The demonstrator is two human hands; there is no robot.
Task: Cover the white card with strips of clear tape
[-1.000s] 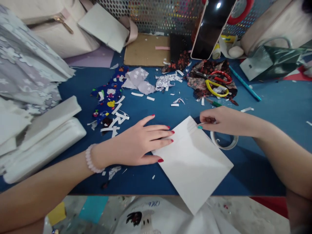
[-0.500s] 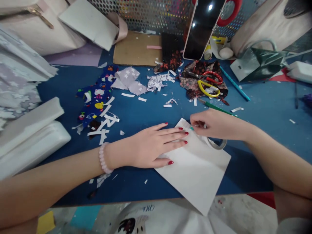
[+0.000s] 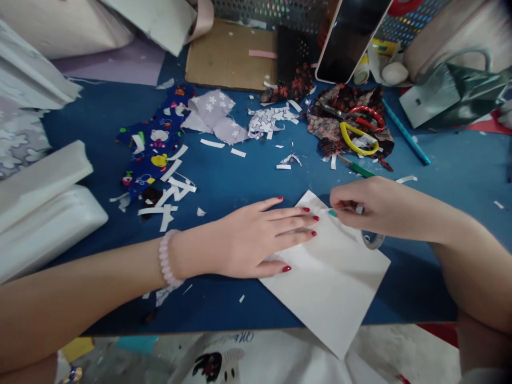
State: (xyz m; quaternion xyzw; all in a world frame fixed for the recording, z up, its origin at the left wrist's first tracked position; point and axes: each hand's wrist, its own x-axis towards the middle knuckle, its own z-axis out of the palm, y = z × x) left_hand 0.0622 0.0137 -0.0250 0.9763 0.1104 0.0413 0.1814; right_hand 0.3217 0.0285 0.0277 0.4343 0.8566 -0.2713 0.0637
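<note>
My left hand [image 3: 256, 237] lies flat with spread fingers on a white sheet [image 3: 328, 288], which sits at a slant and overhangs the table's front edge. Over the sheet's upper right side, my right hand [image 3: 368, 205] is closed in a pinch. A thin whitish strip of tape seems to run from the sheet's top corner to these fingers. Just beneath that hand is a roll of tape [image 3: 373, 241], partly covered by it. Its exact contact with the palm is hidden. The right thumbnail looks green.
Fabric scraps [image 3: 154, 138] and white paper strips [image 3: 172, 194] litter the blue table. Scissors [image 3: 360, 141] with red and yellow handles lie on dark floral cloth, near a green cutter [image 3: 362, 169] and a blue pencil [image 3: 406, 130]. A phone [image 3: 352, 40] leans at the back.
The view has shifted, moving most things slightly within the picture. My right hand has drawn a little away from my left, still pinched. My left hand stays flat on the sheet.
</note>
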